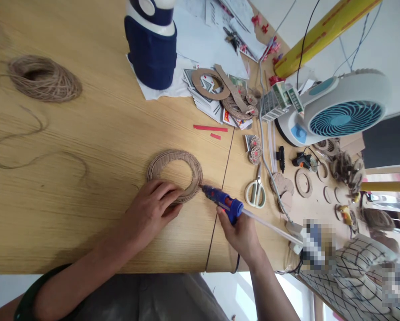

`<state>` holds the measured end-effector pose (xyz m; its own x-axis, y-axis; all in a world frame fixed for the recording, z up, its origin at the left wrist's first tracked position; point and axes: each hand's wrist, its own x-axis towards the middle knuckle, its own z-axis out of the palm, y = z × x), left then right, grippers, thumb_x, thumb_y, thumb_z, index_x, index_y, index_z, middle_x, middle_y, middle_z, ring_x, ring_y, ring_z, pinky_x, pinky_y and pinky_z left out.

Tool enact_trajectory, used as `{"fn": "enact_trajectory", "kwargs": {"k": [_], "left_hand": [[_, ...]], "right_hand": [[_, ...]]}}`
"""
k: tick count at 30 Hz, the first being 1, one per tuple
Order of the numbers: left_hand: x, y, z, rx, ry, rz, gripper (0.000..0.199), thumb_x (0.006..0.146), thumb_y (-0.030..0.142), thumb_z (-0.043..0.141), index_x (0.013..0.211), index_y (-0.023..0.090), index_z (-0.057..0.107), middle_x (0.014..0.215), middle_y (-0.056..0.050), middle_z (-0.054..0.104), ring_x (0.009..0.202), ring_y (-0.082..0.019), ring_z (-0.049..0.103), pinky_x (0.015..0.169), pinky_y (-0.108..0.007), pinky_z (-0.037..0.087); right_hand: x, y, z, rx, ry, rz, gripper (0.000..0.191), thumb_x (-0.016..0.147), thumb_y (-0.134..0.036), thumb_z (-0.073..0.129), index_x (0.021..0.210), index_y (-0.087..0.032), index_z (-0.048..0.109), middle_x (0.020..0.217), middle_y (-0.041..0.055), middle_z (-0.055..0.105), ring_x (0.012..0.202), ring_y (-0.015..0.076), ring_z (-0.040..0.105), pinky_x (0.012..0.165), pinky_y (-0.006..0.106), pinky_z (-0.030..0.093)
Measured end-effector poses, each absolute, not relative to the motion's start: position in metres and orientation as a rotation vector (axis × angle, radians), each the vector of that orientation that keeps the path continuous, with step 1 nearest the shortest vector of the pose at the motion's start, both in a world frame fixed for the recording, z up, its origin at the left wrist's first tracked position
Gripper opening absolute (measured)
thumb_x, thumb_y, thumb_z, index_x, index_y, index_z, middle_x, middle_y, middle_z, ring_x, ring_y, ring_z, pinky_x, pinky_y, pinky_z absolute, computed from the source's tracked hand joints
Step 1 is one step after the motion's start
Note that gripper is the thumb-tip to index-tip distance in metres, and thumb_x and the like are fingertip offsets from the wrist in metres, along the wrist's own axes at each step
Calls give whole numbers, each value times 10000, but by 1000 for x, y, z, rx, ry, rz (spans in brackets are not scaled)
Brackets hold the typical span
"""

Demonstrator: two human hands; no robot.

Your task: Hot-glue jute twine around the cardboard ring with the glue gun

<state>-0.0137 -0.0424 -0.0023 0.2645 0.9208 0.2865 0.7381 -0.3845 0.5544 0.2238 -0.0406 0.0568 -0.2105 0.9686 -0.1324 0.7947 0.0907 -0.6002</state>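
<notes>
1. The table point(96, 133) is light wood; a seam runs down it right of the middle.
2. A fan point(345, 111) lies at the far right; a blue jug point(151, 42) stands at the top.
3. A twine ball point(42, 78) sits top left, its loose end trailing over the wood.
4. The ring point(175, 174), wrapped in twine, lies flat at centre; the left hand point(151, 211) presses its near edge, fingers spread, gripping nothing.
5. The right hand point(242, 234) is clenched round a glue gun point(222, 203); the nozzle touches the ring's right edge.
6. Scissors point(256, 191) lie just right of the gun.
</notes>
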Motion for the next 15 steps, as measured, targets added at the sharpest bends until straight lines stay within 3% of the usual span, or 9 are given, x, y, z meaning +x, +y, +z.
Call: {"fn": "enact_trajectory", "kwargs": {"k": [5, 10, 15], "left_hand": [[-15, -43, -3, 2222, 1497, 829, 213, 930, 207, 607, 1141, 189, 633, 1056, -53, 650, 1024, -242, 563, 921, -410, 496], [-16, -43, -5, 2247, 1503, 828, 242, 914, 193, 633, 1156, 187, 624, 1074, -57, 651, 1033, -247, 561, 919, -410, 490], [-15, -43, -4, 2247, 1497, 832, 205, 929, 210, 620, 1133, 191, 620, 1071, -53, 653, 1021, -245, 561, 900, -407, 496]], "right_hand": [[223, -35, 59, -1688, -2181, 867, 210, 942, -342, 545, 782, -208, 571, 592, -6, 583, 473, 129, 506, 452, 235, 368], [228, -23, 58, -1679, -2153, 725, 201, 945, -368, 538, 870, -195, 607, 656, 26, 634, 541, 158, 565, 507, 251, 420], [230, -24, 60, -1677, -2230, 805, 186, 947, -342, 552, 832, -201, 590, 602, -1, 595, 490, 141, 528, 479, 246, 389]]}}
